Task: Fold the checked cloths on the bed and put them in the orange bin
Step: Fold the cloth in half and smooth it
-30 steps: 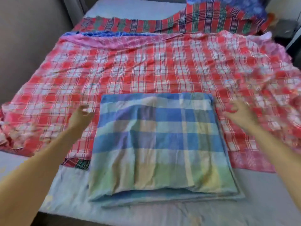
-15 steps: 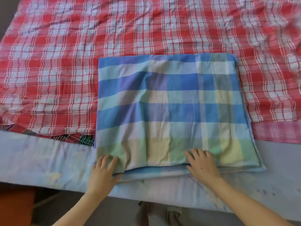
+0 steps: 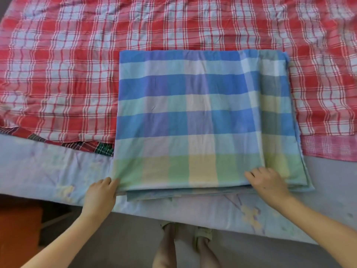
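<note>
Place: a home bedroom.
Bed: the bed (image 3: 48, 171) wears a pale flower-print sheet.
Linen: a red checked cloth (image 3: 77, 64) lies spread across it, with a folded blue checked cloth (image 3: 202, 113) on top.
Floor: a grey floor (image 3: 125, 238), an orange bin (image 3: 19, 229) beside the bed, and sandalled feet (image 3: 202, 234).

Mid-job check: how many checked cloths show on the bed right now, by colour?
Blue-green cloth, folded: 1
Red-white cloth, spread: 1
Dark red-green cloth, edge only: 1
Pink cloth, edge only: 1
Total: 4
</note>
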